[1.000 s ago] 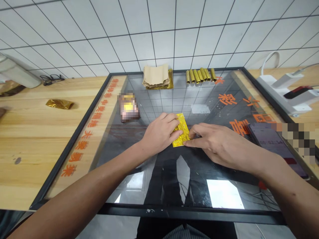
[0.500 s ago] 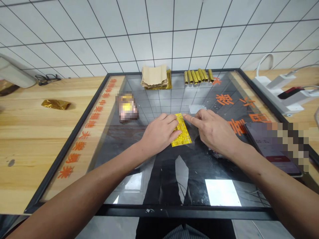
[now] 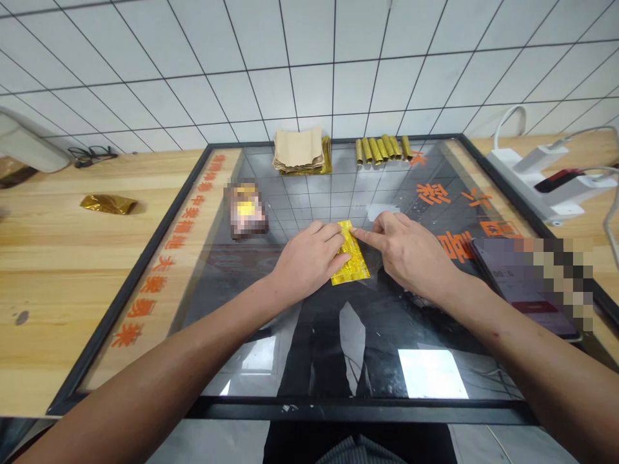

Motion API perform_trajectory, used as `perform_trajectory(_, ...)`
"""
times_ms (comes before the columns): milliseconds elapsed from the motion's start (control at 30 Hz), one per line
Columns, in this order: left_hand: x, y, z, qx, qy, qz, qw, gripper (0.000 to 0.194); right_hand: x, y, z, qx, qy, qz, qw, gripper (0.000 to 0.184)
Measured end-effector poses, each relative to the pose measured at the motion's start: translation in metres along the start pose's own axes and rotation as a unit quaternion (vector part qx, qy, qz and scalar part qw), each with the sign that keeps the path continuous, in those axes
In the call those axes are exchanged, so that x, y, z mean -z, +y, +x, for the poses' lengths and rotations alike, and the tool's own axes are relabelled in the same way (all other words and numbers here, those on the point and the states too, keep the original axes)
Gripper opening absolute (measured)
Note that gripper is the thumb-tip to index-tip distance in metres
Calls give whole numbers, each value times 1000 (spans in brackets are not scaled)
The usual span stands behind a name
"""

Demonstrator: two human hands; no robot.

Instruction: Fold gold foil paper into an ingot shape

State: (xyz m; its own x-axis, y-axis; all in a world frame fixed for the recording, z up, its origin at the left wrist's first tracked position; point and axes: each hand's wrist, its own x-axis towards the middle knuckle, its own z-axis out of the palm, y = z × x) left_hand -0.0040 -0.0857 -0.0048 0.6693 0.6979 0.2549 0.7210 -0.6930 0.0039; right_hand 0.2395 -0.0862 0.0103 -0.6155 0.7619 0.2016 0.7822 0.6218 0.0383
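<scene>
Gold foil sheet [image 3: 356, 269] under the hands [image 3: 309, 258] [image 3: 411, 251], on black-framed glass tray [image 3: 358, 411]

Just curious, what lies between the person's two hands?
A strip of gold foil paper lies between the left hand and right hand, in the head view.

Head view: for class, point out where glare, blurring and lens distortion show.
In the head view, white glare patches sit on the glass tabletop; part of a phone and a small packet are pixelated; wall tiles bow at the edges.
</scene>
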Motion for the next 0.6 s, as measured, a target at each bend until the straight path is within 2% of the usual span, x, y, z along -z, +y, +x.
perform_trajectory(333, -3, -1, 0, -6, -8, 7, 1000, 32, -11, 5, 3, -10, 24, 36, 999, 50)
perform_trajectory(600, 1, 2, 1, -18, -25, 14, 999, 28, -7, 0, 5, -1, 8, 27, 1000, 48)
